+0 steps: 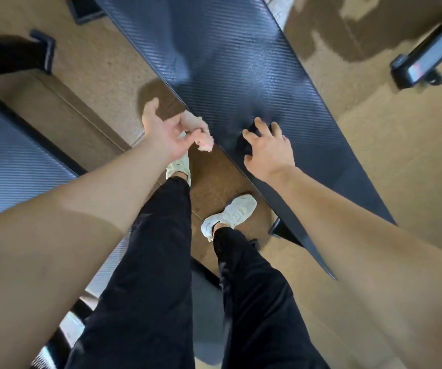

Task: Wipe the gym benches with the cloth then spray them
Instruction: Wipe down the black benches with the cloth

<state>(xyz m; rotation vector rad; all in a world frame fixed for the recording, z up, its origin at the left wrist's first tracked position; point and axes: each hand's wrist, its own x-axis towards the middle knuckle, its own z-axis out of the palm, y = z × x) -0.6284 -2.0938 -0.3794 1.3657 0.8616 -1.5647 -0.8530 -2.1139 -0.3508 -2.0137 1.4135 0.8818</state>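
Note:
A long black ribbed gym bench [241, 62] runs diagonally from the top centre to the lower right, and its surface shines. My left hand [166, 134] pinches a crumpled pink-white cloth [201, 134] at the bench's left edge. My right hand [268, 147] is over the bench pad with its fingers curled round a dark object [244, 145]. It looks like a spray bottle, but the hand mostly hides it.
A second ribbed bench [6, 161] lies at the left. A black frame end [41, 53] sits at the upper left and a machine foot [425, 62] at the upper right. The tan floor [401, 155] has dark patches. My legs and white shoes [230, 211] stand between the benches.

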